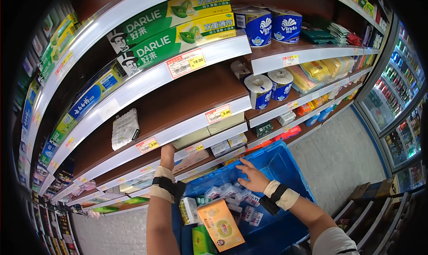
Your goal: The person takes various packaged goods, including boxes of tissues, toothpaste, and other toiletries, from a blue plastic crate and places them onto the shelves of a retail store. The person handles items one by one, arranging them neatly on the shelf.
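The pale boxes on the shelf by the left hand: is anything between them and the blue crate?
Yes: a low price strip fronts the pale boxes, then comes the rim of the blue crate. The upper shelf edge hides the fingertips of the left hand.

Middle shelf (191, 93): bare board, open from front; white packet (125, 129) at left, blue-wrapped rolls (259, 93) beyond right end. Its front lip (185, 132) limits upward room for left hand (167, 157). Blue crate (281, 166): right interior free; orange box (221, 226), small packs (229, 193) obstruct left.
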Available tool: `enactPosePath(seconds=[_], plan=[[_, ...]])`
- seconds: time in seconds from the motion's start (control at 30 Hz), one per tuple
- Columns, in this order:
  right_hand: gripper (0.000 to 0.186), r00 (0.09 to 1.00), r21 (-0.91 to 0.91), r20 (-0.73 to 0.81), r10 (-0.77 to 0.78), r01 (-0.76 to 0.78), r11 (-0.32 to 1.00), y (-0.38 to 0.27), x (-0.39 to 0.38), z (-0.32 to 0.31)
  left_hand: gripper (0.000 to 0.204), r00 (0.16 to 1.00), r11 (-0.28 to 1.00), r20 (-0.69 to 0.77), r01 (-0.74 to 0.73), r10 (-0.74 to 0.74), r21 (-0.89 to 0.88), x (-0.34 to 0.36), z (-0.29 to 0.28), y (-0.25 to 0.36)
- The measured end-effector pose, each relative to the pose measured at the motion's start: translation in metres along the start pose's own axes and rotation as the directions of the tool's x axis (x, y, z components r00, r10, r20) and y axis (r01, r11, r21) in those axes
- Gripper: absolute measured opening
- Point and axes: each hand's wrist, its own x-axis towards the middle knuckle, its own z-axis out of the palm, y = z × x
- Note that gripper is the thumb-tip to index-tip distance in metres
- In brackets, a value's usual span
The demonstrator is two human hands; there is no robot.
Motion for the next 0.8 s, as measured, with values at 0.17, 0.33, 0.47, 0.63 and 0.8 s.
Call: enactPosePath(seconds=[0.17, 0.33, 0.47, 0.63, 0.8], plan=[[0.049, 0.996, -0.081, -0.034, -0.077, 0.074, 0.994, -0.001, -0.010, -0.003, 0.040, 0.998, 0.998, 0.038, -0.058, 0.058, 0.005, -0.006, -0.011, 0.000], [0.050, 0.997, -0.138, 0.080, 0.000, 0.012, 0.990, 0.015, -0.032, -0.012, 0.043, 0.984, 0.941, 0.030, -0.176, 0.175, 0.289, -0.066, -0.012, 0.012], [0.052, 0.935, -0.333, 0.339, 0.100, 0.020, 0.943, 0.022, -0.051, -0.024, 0.042, 0.967, 0.842, 0.246, -0.077, -0.068, 0.534, -0.144, -0.043, 0.030], [0.056, 0.882, -0.459, 0.396, 0.255, -0.050, 0.887, 0.036, -0.083, -0.033, 0.043, 0.938, 0.665, 0.326, -0.168, -0.119, 0.728, -0.256, -0.078, 0.006], [0.050, 0.847, -0.537, 0.448, 0.286, -0.001, 0.844, 0.044, -0.108, -0.029, 0.049, 0.960, 0.571, 0.187, -0.035, -0.209, 0.820, -0.365, -0.082, -0.037]])
